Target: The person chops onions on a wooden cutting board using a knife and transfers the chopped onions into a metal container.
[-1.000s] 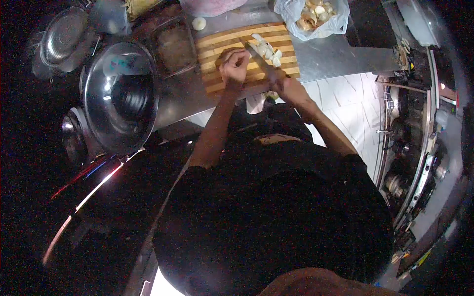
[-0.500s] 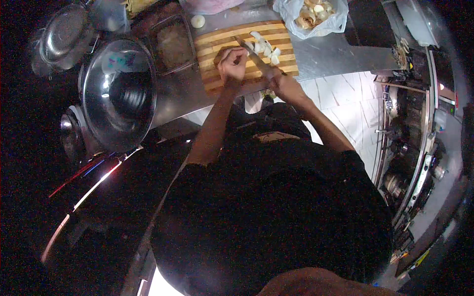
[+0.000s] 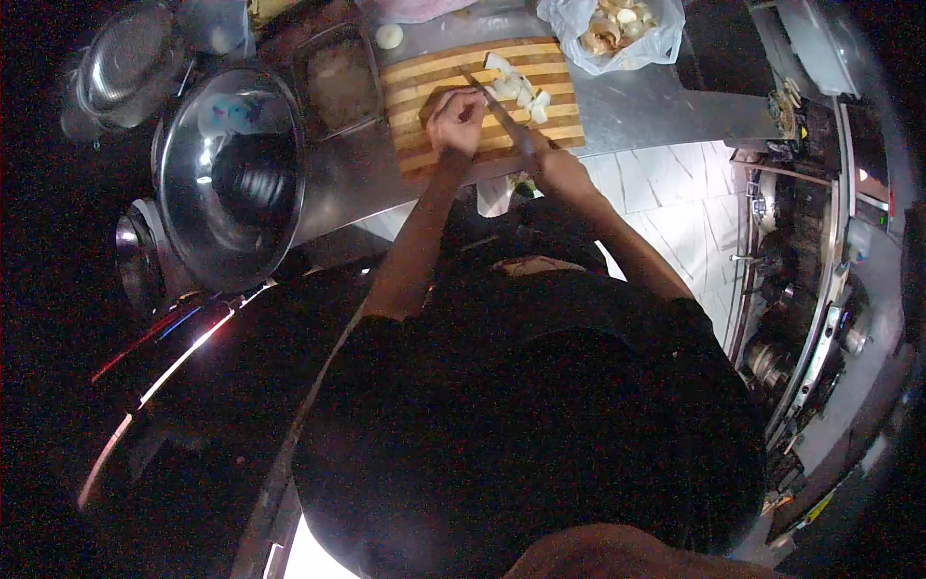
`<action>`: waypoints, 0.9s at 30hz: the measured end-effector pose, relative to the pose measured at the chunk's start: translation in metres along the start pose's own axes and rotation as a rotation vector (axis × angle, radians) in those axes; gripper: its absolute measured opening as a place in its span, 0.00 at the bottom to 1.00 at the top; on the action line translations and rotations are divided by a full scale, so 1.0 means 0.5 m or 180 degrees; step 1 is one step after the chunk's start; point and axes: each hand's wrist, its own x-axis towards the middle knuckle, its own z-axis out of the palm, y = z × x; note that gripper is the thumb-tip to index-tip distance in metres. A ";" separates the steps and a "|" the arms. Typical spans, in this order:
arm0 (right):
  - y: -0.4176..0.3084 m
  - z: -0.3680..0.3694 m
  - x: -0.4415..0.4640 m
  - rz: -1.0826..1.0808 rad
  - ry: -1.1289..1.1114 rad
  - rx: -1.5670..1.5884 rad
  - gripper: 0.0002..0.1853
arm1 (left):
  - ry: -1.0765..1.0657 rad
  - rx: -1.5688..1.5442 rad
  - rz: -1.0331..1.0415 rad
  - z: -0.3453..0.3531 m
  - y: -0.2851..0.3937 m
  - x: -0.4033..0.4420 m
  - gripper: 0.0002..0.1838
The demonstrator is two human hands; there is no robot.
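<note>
A striped wooden cutting board [image 3: 550, 63] lies on the steel counter. Cut pieces of white onion [image 3: 508, 89] are gathered on its right half. My right hand [image 3: 561, 174] is closed around the handle of a knife [image 3: 503, 118], whose blade slants up and left across the board. Beside the blade, my left hand [image 3: 457, 121] rests on the board with its fingers curled in. Whatever those fingers hold, if anything, is hidden from me. Beyond the board's far left corner sits a peeled white onion [image 3: 389, 37].
A plastic bag [image 3: 648, 56] with onions or skins stands right of the board. To the left are a rectangular tray [image 3: 371, 60], a large steel bowl [image 3: 231, 217] and a mesh strainer [image 3: 130, 68]. Stove equipment [image 3: 772, 357] lines the far right.
Both hands keep nearly the same place. The knife blade has shifted slightly, and the onion pieces near it have spread a little. The view has tilted slightly.
</note>
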 end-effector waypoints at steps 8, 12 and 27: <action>0.017 -0.036 -0.008 0.0029 0.0242 0.0111 0.16 | -0.0139 0.0590 0.0206 0.001 0.002 0.005 0.08; 0.021 -0.046 -0.025 -0.0111 0.0266 0.0011 0.17 | -0.0107 0.0124 0.0133 -0.013 -0.009 0.009 0.08; -0.002 -0.044 -0.019 0.0171 0.0043 -0.0016 0.19 | -0.0126 0.0047 0.0088 0.001 -0.017 0.004 0.06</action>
